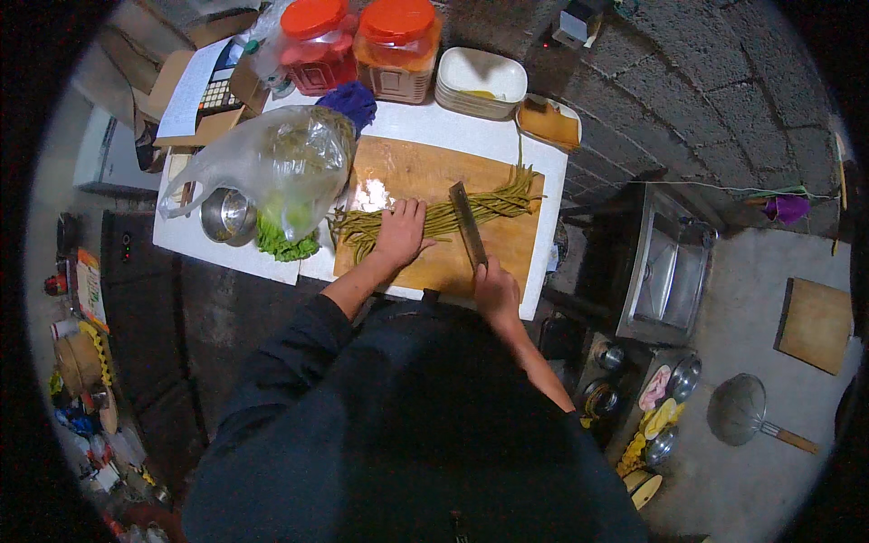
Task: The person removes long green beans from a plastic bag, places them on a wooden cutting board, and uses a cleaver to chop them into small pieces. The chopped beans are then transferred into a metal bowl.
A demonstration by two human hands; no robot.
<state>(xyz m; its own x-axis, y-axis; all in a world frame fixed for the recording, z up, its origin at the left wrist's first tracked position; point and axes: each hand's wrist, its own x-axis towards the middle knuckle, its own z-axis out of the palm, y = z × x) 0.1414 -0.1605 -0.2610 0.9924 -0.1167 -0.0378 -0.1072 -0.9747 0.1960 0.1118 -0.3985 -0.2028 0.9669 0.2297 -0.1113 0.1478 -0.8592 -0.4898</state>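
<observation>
A bundle of long green beans [502, 206] stretches across a wooden cutting board [434, 159]. My left hand [404, 234] lies over the bundle left of its middle and holds it down, fingers extended and thumb towards the right. In my right hand [497, 288] is the handle of a kitchen cleaver [467, 220]. Its blade crosses the beans to the right of my left hand, seen nearly edge-on. Whether the edge touches the board cannot be told. Bean ends fan out on both sides, and a few stick out past the board's far edge.
Left of the board are a plastic bag [292, 156], lettuce leaves [285, 237] and a steel bowl [227, 216]. Behind stand two red-lidded jars [319, 51], stacked white trays [482, 81] and a brown item on a dish [550, 125]. A steel sink [669, 265] is at right.
</observation>
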